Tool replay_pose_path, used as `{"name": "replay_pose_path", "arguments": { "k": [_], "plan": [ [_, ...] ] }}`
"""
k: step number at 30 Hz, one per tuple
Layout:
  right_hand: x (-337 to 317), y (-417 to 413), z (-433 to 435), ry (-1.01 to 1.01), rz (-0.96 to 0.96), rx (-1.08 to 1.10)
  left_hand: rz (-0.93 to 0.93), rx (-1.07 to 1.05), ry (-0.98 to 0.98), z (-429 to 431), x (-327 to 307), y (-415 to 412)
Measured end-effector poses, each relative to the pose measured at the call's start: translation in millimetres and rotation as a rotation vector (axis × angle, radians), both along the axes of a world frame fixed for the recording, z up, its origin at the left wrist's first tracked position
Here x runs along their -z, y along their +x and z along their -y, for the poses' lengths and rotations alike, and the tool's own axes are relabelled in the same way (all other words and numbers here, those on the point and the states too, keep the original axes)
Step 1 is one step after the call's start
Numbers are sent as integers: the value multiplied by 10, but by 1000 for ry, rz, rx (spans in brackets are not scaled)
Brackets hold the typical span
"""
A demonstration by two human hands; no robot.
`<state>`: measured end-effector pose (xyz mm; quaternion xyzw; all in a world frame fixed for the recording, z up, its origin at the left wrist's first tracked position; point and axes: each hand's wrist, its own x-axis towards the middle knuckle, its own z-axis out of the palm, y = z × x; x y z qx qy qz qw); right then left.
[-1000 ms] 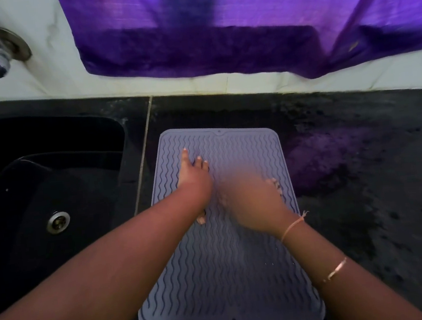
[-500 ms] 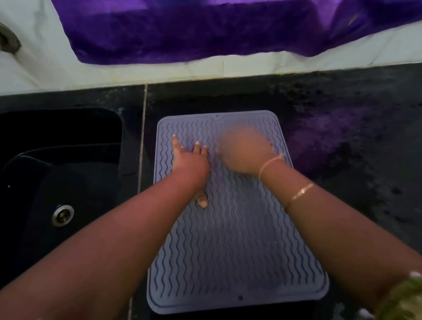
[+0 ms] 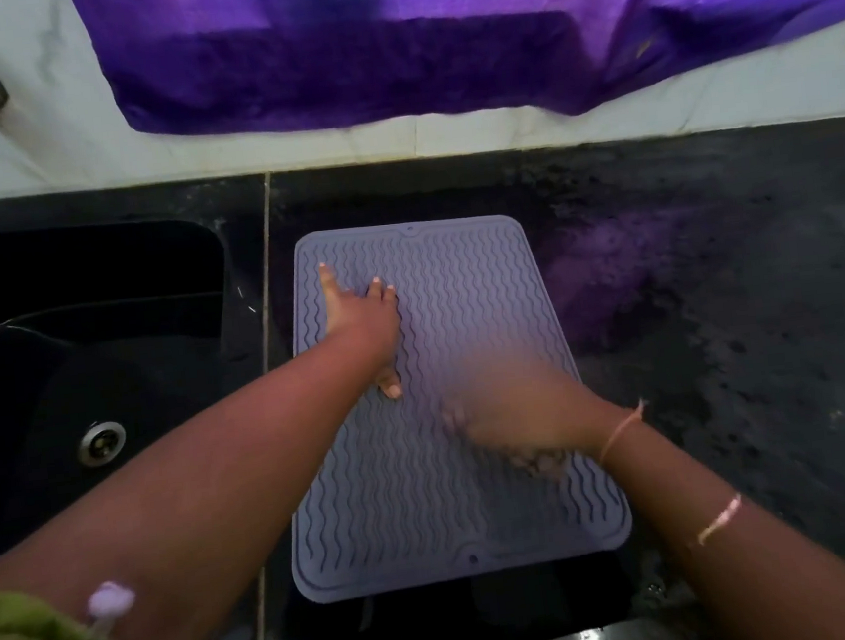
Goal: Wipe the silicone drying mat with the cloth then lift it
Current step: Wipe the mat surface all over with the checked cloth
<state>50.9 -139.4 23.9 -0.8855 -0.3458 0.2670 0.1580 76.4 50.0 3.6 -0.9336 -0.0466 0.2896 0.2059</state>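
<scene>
Okay, grey mat [image 3: 459, 290] lies flat on the black counter [image 3: 722, 342], just beside the sink [image 3: 103, 350]. Left hand [image 3: 363, 320] presses on its upper left part, fingers straight and spread. Right hand [image 3: 511, 404] is over the mat's right side, badly blurred; cannot tell its grip.

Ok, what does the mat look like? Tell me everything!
The mat is a grey-lilac rectangle with rounded corners, a raised rim and wavy ridges all over. It looks like soft rubber. A small dot marks the middle of each short end. It lies flat on the black counter, beside the sink. The left hand presses on its far left part with fingers spread. The right hand, blurred, is on its right side.
</scene>
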Motion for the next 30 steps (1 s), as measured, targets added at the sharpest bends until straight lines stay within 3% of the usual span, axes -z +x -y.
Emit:
{"name": "replay_pose_path", "arguments": {
  "k": [4, 6, 10, 19, 21, 25, 28, 30],
  "plan": [
    [-15, 502, -207, 106, 83, 158, 89, -43, -199, -147, 64, -195],
    [63, 630, -375, 13, 139, 133, 75, -84, -271, -222, 83, -280],
    [178, 453, -496, -162, 330, -36, 66, -69, -204, -199, 88, -236],
    [204, -262, -64, -11, 266, -29, 62, -85, -174, -157, 96, -196],
    [206, -328, 44, 8, 179, -6, 90, -82, -208, -166, 88, -220],
    [232, -243, 184, 335, -191, 304, 225, 73, -330, -194, 128, -403],
    [192, 112, 42, 598, -120, 510, 183, 62, -436, -188, 103, -526],
    [182, 358, -138, 609, -47, 519, 64, -1, -466, -172, 54, -566]
  ]
}}
